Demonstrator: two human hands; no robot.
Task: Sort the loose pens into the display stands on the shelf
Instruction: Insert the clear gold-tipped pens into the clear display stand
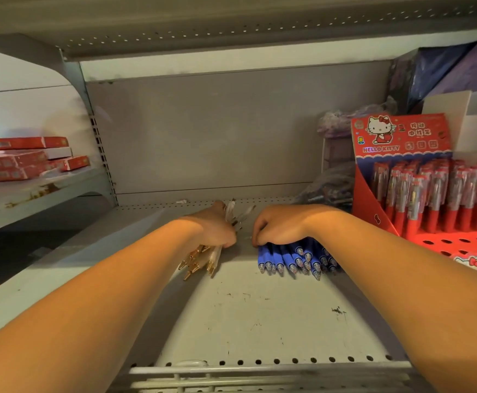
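My left hand [217, 228] grips a bundle of clear pens with gold tips [200, 262] lying on the grey shelf [245, 313]; their far ends stick out past my fingers. My right hand [279, 225] has its fingers curled over the back ends of a bunch of blue pens [296, 259], whose tips point toward me. A red Hello Kitty display stand [401, 143] at the right holds several red pens [441, 191] upright, and its front tray [464, 245] has open holes.
Stacked red boxes [24, 157] lie on the neighbouring shelf at left. Plastic bags of goods [336, 123] sit behind the stand at the back right. A perforated rail [260, 364] runs along the shelf's front edge. Another shelf hangs overhead.
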